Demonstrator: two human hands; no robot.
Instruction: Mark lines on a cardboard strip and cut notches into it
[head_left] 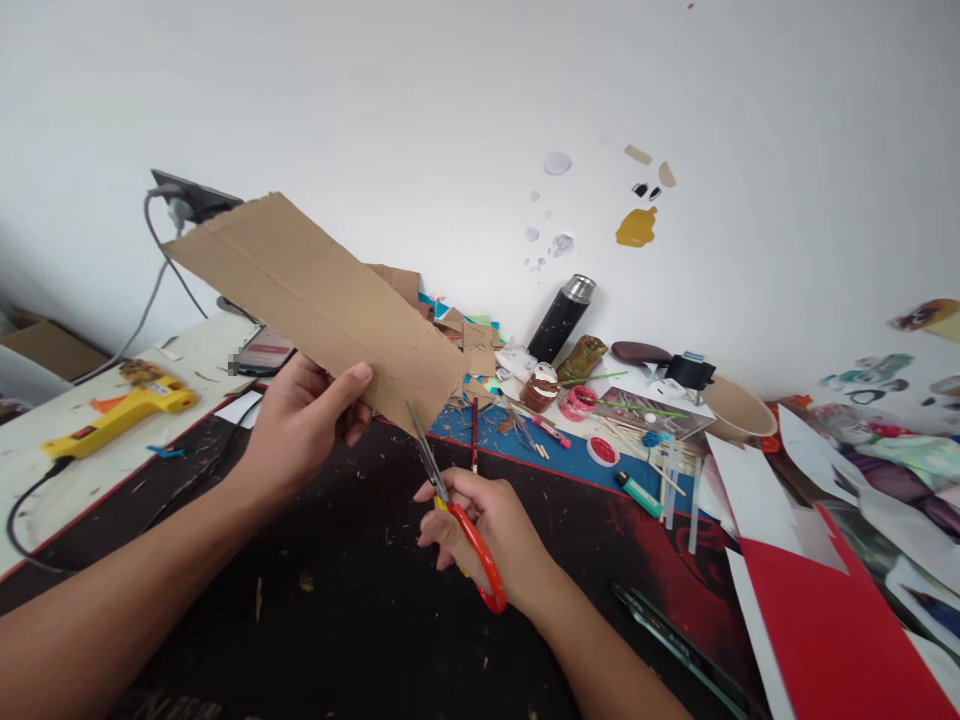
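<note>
A long piece of brown cardboard (330, 290) is held up above the dark desk mat (337, 600). My left hand (307, 410) pinches its lower edge, thumb on the near face. In my right hand (487, 520) is a pair of scissors (476, 550) with red and yellow handles. The blades point up and meet the cardboard's lower edge near its right end; part of them is hidden behind the sheet.
A yellow glue gun (124, 415) with a cord lies at the left. Toward the wall are a black thermos (562, 320), small jars, sticks and cardboard scraps. A green utility knife (641, 494), a dark long tool (675, 640) and red paper (847, 630) lie at the right.
</note>
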